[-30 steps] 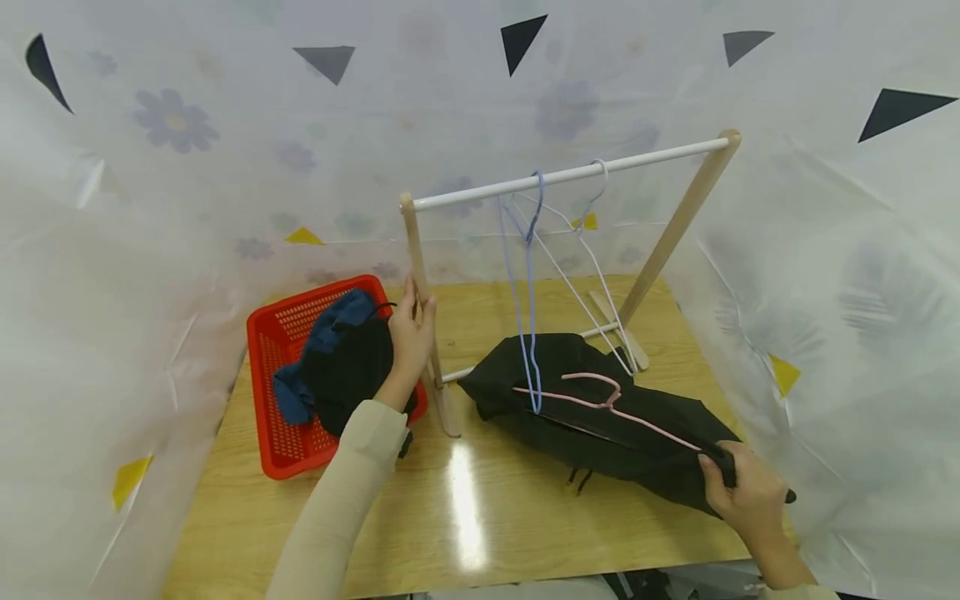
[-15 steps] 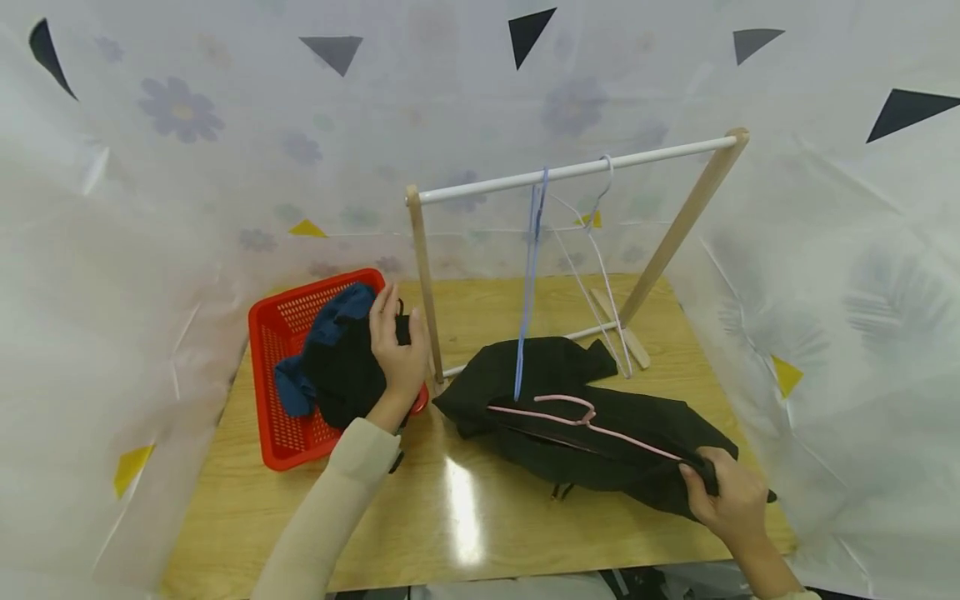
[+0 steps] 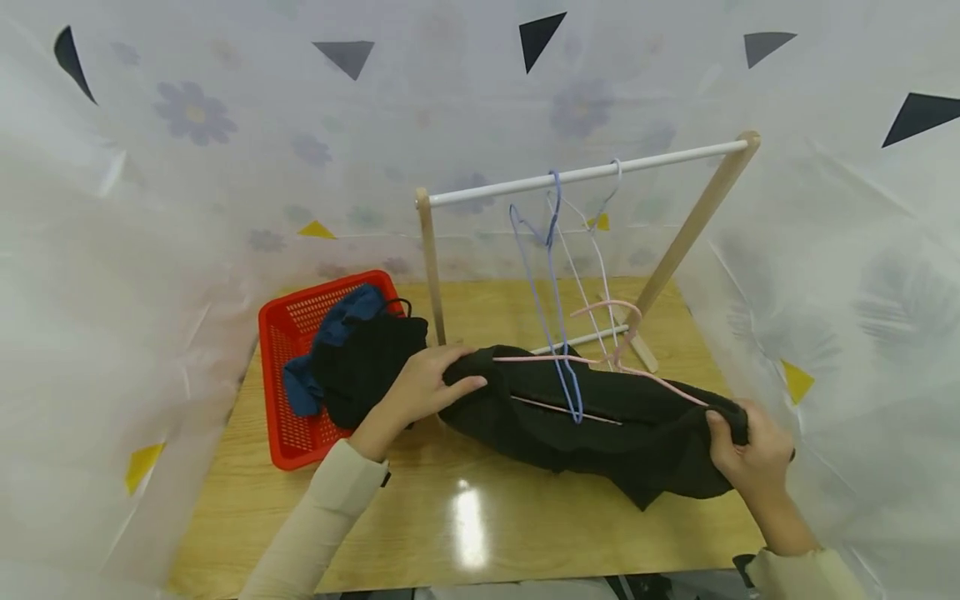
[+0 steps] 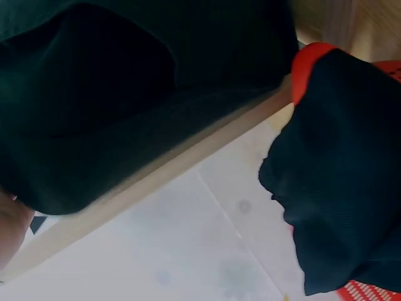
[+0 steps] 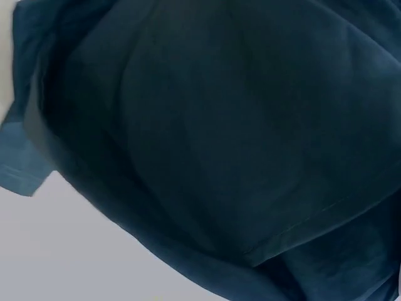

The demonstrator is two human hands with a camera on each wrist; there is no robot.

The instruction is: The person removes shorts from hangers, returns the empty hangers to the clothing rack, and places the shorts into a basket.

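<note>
A black garment stretches between the two hands, over the front of the table. A pink clothes hanger lies along its upper edge, hook upward, overlapping the rack's lower bar in the head view. The left hand pinches the garment's left end between thumb and fingers. On the other side, the right hand grips the bunched cloth at the hanger's right end. Dark cloth fills most of the right wrist view. The left wrist view shows the garment's underside and part of the left hand at its edge.
A wooden rack with a white rail stands behind the garment. A blue hanger and a white hanger hang from it. At left, a red basket holds blue and black clothes. Pale sheeting surrounds the table.
The left hand has come from the rack's left post, past the basket, to the garment's left end and taken hold. The garment and pink hanger are lifted, the hook now upright. The blue hanger swings.
</note>
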